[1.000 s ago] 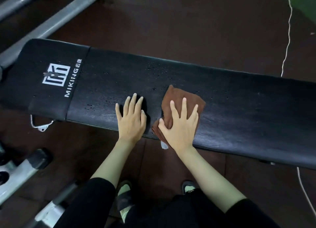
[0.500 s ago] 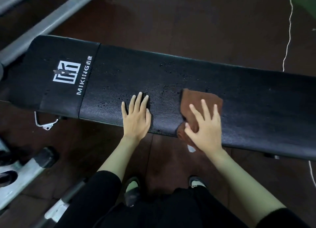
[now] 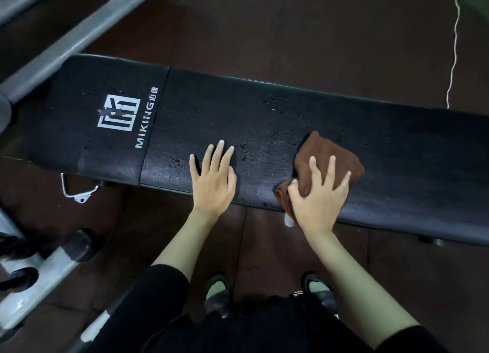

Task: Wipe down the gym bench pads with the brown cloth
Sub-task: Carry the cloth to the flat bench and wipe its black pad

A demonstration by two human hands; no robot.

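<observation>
a brown cloth (image 3: pixel 329 158) on a black bench pad (image 3: pixel 264 130) with a white logo (image 3: pixel 119 112), over a dark reddish-brown floor (image 3: pixel 264 30).

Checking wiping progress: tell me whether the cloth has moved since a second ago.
Yes. The cloth has slid right along the bench, farther from the logo.

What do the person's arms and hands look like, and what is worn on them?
The left hand and the right hand are bare: no gloves, rings or watch show. The forearms are uncovered. Black sleeves end near the elbows: left sleeve, right sleeve.
</observation>
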